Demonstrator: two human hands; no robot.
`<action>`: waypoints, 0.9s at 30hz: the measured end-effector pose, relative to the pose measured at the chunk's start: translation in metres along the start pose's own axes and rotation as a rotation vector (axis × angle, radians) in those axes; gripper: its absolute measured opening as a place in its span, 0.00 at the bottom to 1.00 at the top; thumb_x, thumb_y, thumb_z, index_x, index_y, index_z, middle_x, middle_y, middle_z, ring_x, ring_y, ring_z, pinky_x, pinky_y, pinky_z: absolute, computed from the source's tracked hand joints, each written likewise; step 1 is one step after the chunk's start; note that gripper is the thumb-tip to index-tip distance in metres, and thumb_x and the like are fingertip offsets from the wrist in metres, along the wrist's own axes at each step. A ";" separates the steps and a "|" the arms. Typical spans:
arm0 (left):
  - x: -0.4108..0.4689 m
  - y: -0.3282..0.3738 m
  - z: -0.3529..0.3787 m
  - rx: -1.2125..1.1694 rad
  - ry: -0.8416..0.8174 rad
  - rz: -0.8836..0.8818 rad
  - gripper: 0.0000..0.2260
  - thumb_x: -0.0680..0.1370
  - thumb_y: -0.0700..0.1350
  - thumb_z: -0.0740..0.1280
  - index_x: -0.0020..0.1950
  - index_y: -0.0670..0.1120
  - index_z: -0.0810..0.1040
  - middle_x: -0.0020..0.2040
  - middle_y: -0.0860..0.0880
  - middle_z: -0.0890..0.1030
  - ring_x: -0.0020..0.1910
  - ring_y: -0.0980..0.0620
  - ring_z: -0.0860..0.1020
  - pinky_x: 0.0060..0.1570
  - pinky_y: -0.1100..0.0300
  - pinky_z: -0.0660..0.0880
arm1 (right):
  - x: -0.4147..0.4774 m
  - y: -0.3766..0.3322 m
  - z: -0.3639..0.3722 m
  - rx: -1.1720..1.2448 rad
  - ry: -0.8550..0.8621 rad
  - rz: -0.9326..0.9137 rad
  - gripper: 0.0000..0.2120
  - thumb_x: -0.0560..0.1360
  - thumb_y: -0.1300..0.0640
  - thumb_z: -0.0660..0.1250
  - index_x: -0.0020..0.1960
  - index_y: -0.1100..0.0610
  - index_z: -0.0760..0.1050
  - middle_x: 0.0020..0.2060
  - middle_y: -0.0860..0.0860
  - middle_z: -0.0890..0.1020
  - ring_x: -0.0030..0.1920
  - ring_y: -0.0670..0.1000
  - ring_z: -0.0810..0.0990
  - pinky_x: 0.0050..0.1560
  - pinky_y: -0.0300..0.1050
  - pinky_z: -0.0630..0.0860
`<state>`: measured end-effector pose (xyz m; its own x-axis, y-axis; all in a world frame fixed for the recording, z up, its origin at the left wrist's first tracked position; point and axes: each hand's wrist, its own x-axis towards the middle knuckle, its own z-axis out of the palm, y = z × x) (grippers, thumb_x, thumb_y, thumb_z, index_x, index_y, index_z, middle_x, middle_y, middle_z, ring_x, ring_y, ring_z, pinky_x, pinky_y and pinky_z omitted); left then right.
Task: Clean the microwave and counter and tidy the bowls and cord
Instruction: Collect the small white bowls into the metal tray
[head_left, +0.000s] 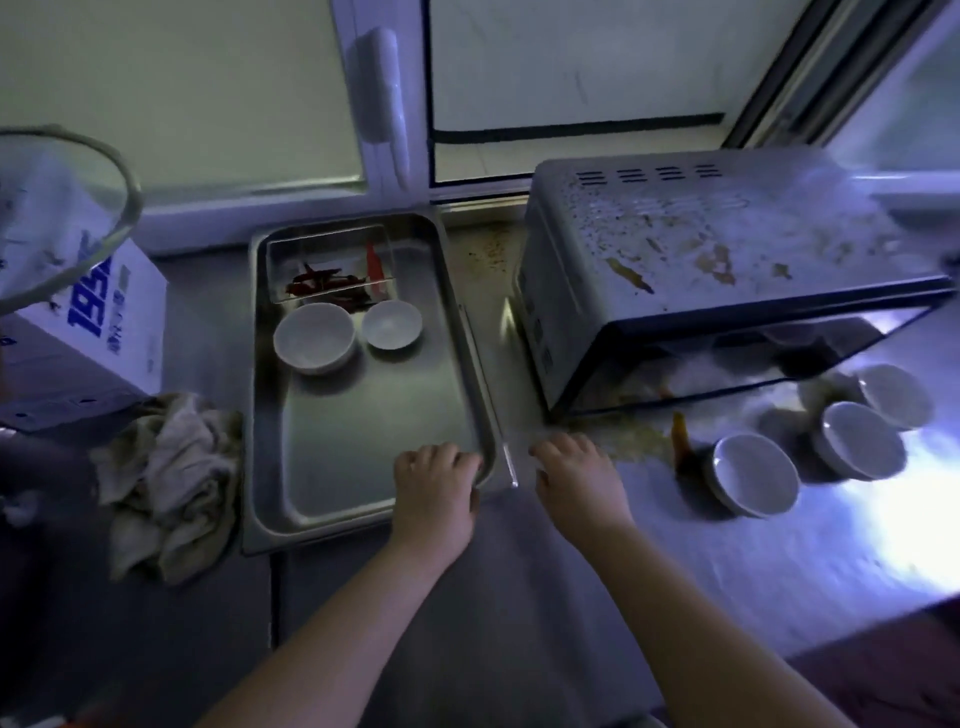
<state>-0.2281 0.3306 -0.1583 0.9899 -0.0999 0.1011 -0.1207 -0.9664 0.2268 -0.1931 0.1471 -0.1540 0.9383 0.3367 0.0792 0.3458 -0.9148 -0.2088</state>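
**Microwave dirty on a steel counter, hands low by the tray**

Steel counter (779, 545) in dim bluish light, with glare at the near right. Window (571, 62) with pale frames along the far edge.

Far right on that counter: microwave (727, 244), long axis left to right and skewed a little. Dark front facing near, vent slots along the far edge of the top, top crusted with dried yellow-brown splashes. Just near its front, a pale spill (634, 441) and a dark brown smear on the steel.

Right of the spill, three white bowls in a row slanting toward the far right: nearest bowl (756, 475), middle bowl (860, 439), farthest bowl (896, 395).

Left of the microwave, metal tray (374, 415), long axis near to far. In its far half, large bowl (314, 338) and small bowl (391, 325) side by side, with a clear box of red chillies (332, 270) just behind them.

Left of the tray, crumpled cloth (166, 478). Beyond it, printed carton (104, 322), and above that, glass bowl (62, 208) at the left edge.

Left hand (436, 488) at the tray's near right corner, fingers curled over the rim, thumb outside. Right hand (576, 478) knuckles up on the counter between tray and spill, fingers bent downward. Cannot tell whether anything lies under them.
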 end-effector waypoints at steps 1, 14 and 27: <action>-0.003 0.012 0.005 0.024 -0.008 0.019 0.15 0.59 0.43 0.75 0.44 0.51 0.80 0.40 0.50 0.77 0.39 0.43 0.76 0.41 0.51 0.69 | -0.015 0.008 0.000 -0.042 -0.021 0.023 0.18 0.56 0.63 0.77 0.44 0.55 0.80 0.38 0.52 0.80 0.38 0.59 0.79 0.34 0.48 0.77; -0.006 0.164 0.076 0.107 -0.194 0.058 0.11 0.65 0.44 0.72 0.46 0.53 0.80 0.45 0.50 0.79 0.46 0.45 0.75 0.45 0.50 0.68 | -0.145 0.179 -0.011 -0.100 -0.105 0.295 0.18 0.57 0.61 0.80 0.45 0.51 0.81 0.39 0.49 0.82 0.39 0.56 0.81 0.36 0.49 0.78; 0.045 0.340 0.134 -0.370 -0.202 -0.511 0.10 0.77 0.55 0.64 0.43 0.50 0.75 0.41 0.51 0.78 0.44 0.47 0.76 0.42 0.54 0.75 | -0.141 0.409 -0.053 0.189 0.097 0.382 0.14 0.68 0.65 0.73 0.53 0.59 0.80 0.49 0.57 0.82 0.49 0.64 0.78 0.48 0.55 0.76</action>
<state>-0.2149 -0.0338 -0.2061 0.9197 0.2724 -0.2827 0.3856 -0.7624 0.5197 -0.1836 -0.2866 -0.1988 0.9975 -0.0488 0.0514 -0.0231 -0.9097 -0.4147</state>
